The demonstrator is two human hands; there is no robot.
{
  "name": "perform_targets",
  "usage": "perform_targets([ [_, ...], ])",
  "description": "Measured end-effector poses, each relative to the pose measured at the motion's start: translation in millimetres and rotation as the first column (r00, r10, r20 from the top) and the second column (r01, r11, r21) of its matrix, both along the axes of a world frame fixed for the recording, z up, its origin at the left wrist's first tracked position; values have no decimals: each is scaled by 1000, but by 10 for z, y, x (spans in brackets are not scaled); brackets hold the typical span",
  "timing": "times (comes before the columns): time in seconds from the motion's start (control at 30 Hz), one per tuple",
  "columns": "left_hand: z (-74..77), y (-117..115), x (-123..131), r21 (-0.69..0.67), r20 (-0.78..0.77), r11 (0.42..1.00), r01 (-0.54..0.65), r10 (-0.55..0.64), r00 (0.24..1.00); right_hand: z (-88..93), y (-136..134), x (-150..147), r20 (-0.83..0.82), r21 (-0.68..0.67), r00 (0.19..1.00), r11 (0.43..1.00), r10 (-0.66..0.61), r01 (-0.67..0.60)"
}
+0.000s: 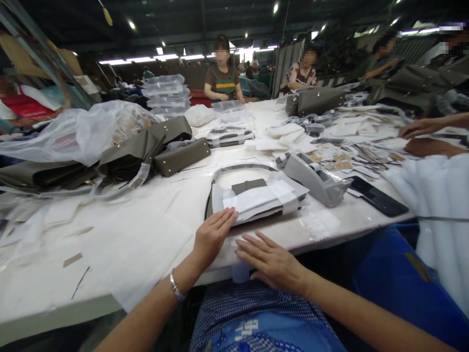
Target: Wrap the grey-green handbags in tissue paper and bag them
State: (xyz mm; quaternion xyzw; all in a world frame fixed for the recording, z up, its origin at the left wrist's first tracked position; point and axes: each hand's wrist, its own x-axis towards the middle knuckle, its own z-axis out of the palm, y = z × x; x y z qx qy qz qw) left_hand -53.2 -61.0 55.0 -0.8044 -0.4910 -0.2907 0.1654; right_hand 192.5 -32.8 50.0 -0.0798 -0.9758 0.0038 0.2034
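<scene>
A dark olive handbag [249, 186], partly wrapped in white paper [256, 200], lies on the table in front of me, its wrapped strap curving up behind it. My left hand [214, 234] rests flat, fingers stretched out, on the paper at the bag's near left corner. Close to the table's front edge, my right hand [274, 261] is open, palm down and fingers apart, with nothing visible in it. Just right of the bag stands a grey tape dispenser [317, 178].
Olive bags [126, 156] and a clear plastic sheet [80, 129] lie to the left. A black phone [379, 195] sits near the right edge, beside white foam rolls [436, 205] and a blue bin [399, 278]. A co-worker's hands [421, 137] reach in at right; other people stand beyond the table.
</scene>
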Motion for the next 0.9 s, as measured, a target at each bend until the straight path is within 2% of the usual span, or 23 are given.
perform_targets([
  [0.07,-4,-2,4,-1,4,1000,-6,6,1000,-126,-80,-13,-26,34,1000,999,-11,12],
  [0.13,-6,-2,6,2,3,1000,-9,9,1000,-224,-104,-86,-128,59,992,998,-20,28],
  [0.2,-6,0,6,6,-1,1000,-12,12,1000,-269,-106,-177,-243,60,970,998,28,-14],
  [0.3,-2,2,5,6,-4,1000,-19,19,1000,-248,-143,-275,-372,-13,925,997,71,-82],
  [0.4,-1,1,9,0,2,1000,-21,21,1000,-176,-257,-308,-414,-150,910,987,-10,-58],
  [0.53,-14,-8,22,-5,11,1000,-15,15,1000,-18,-415,-308,-413,-247,907,969,-81,-26],
  [0.63,-11,-18,33,-4,13,1000,-15,15,1000,196,-383,-305,-414,-270,908,961,-66,-53],
  [0.77,15,-26,42,15,23,1000,-14,14,1000,582,-11,-379,-416,-266,906,963,-80,-37],
  [0.83,18,-21,43,27,43,999,-17,16,999,730,269,-472,-393,-241,910,970,-134,39],
  [0.9,4,-10,42,30,69,999,-25,23,997,797,545,-589,-324,-250,918,956,-230,151],
])
